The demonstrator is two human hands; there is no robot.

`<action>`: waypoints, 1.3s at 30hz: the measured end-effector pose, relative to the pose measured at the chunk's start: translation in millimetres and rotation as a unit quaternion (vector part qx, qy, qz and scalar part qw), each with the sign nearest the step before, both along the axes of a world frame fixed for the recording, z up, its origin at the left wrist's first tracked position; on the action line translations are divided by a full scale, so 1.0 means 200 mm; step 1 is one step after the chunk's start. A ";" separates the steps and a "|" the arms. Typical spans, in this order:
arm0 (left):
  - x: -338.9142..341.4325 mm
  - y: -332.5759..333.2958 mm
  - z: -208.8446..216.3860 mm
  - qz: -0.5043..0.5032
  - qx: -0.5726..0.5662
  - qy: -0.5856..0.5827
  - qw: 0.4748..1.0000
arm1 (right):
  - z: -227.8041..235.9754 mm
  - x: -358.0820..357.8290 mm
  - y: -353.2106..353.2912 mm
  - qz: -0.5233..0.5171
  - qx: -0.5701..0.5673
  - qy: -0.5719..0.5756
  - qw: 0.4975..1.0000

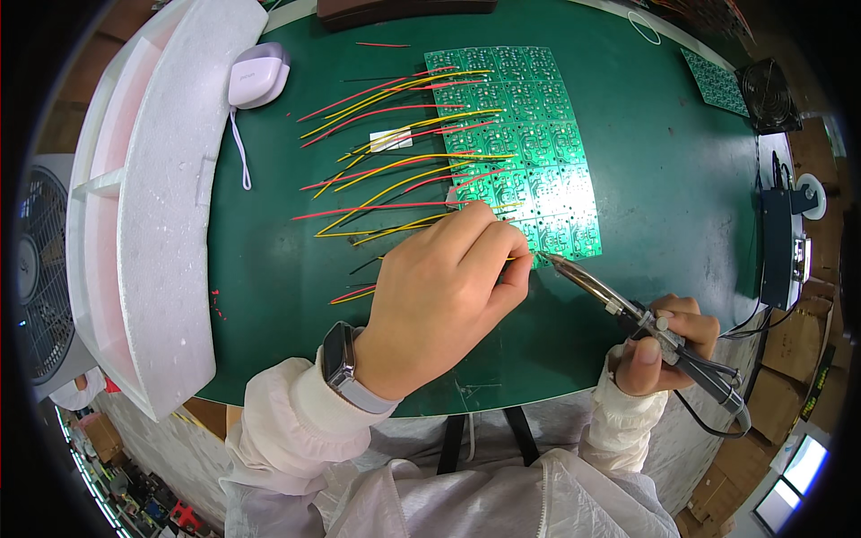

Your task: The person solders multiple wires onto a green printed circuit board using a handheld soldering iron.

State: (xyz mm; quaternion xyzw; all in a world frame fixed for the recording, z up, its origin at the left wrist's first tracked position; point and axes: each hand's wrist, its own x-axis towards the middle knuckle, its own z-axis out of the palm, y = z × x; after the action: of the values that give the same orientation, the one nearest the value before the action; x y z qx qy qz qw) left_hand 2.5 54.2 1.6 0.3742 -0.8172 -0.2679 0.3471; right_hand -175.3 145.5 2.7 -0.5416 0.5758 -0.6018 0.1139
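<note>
A green panel of circuit boards (pixel 565 184) lies on the table, with red, yellow and black wires (pixel 386 163) reaching leftward from its rows. My left hand (pixel 444 278) is closed in a pinch over the panel's lower left corner. A short bit of yellow wire (pixel 512 259) shows at its fingertips; the rest is hidden under the hand. In my right hand (pixel 659 350) is a soldering iron (pixel 596 289), gripped by its handle. Its tip points up and left to the panel's bottom edge, close to my left fingertips. Whether the tip touches a pad I cannot tell.
A white foam tray (pixel 170 206) stands along the left, with a pale lilac case (pixel 258 79) beside it. At the far right are another circuit board (pixel 715 82), a small black fan (pixel 769 97) and a dark device with a white spool (pixel 785 233). A green mat covers the table.
</note>
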 end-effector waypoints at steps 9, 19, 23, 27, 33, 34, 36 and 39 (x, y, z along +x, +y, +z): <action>0.00 0.00 0.00 0.005 -0.004 0.004 1.000 | 0.00 0.00 -0.01 -0.002 -0.001 0.001 1.000; -0.01 0.02 0.01 0.015 -0.017 0.004 1.000 | 0.01 0.00 -0.05 -0.079 -0.087 -0.012 0.993; 0.00 0.01 -0.01 0.017 -0.032 0.006 0.999 | -0.02 -0.03 -0.08 -0.113 -0.062 0.002 0.992; 0.00 0.02 -0.01 0.023 -0.067 0.002 0.998 | 0.02 0.02 -0.10 -0.172 -0.037 -0.031 0.984; -0.01 0.02 -0.01 0.029 -0.124 -0.001 0.992 | -0.01 -0.02 -0.11 -0.160 -0.039 -0.063 0.984; -0.02 0.02 -0.01 0.029 -0.139 -0.006 0.990 | -0.02 -0.02 -0.12 -0.161 -0.043 -0.063 0.984; -0.02 0.02 -0.01 0.031 -0.155 -0.014 0.987 | -0.03 -0.03 -0.13 -0.127 -0.049 -0.080 0.988; -0.01 0.01 -0.01 0.036 -0.177 -0.019 0.983 | -0.03 -0.03 -0.13 -0.104 -0.034 -0.076 0.991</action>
State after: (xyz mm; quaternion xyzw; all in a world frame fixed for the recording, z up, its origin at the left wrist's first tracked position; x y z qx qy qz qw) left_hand 0.1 57.0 -0.2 0.3409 -0.8443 -0.0994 0.4012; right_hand -181.3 119.6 -3.1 -0.4351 0.5978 -0.6690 0.0754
